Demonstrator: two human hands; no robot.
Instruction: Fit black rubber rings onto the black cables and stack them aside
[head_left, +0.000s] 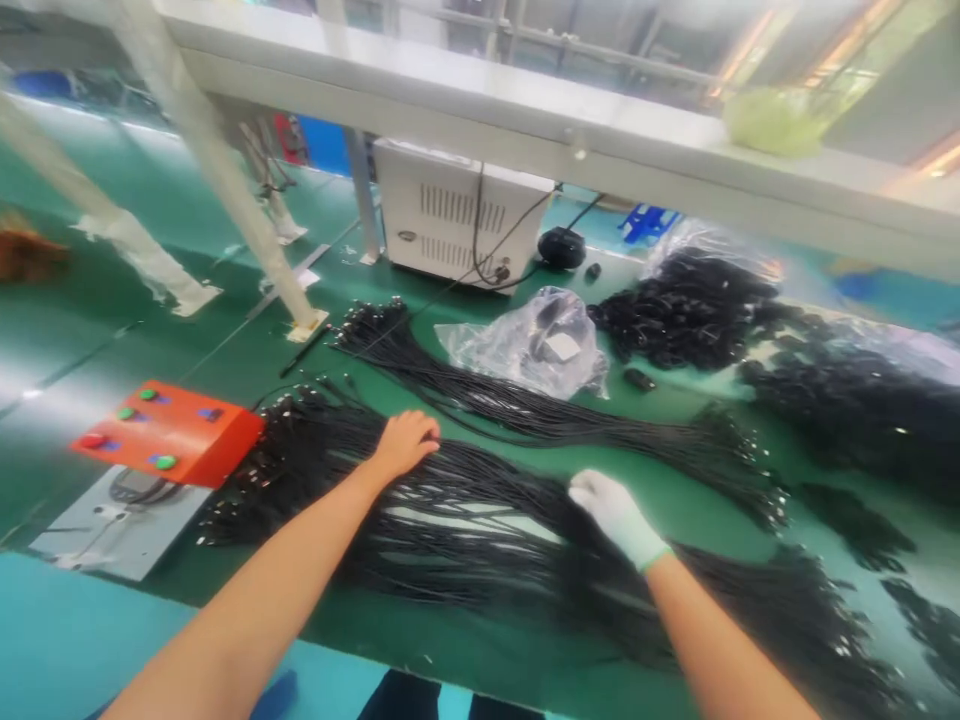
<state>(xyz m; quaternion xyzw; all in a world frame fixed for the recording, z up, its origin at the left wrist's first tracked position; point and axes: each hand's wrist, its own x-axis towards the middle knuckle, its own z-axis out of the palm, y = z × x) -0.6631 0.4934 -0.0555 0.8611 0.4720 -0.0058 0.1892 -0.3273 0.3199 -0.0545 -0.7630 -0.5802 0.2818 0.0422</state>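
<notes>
A thick bundle of long black cables [480, 475] with small metal ends lies across the green bench. My left hand [407, 445], bare, is on the far edge of this bundle toward its left end, its fingers curled round some of the cables. Farther right, my right hand [611, 508] wears a white glove and is closed over the same bundle; its fingertips are partly hidden. Behind both hands runs a second, narrower bundle of black cables [525, 400], apart from the first.
To the left, an orange control box [176, 432] with green and red buttons sits by a grey metal plate [112, 540]. At the back are a white vented machine [450, 215], a clear plastic bag [517, 345] and heaps of black parts [682, 310]. A white shelf beam [450, 90] crosses above.
</notes>
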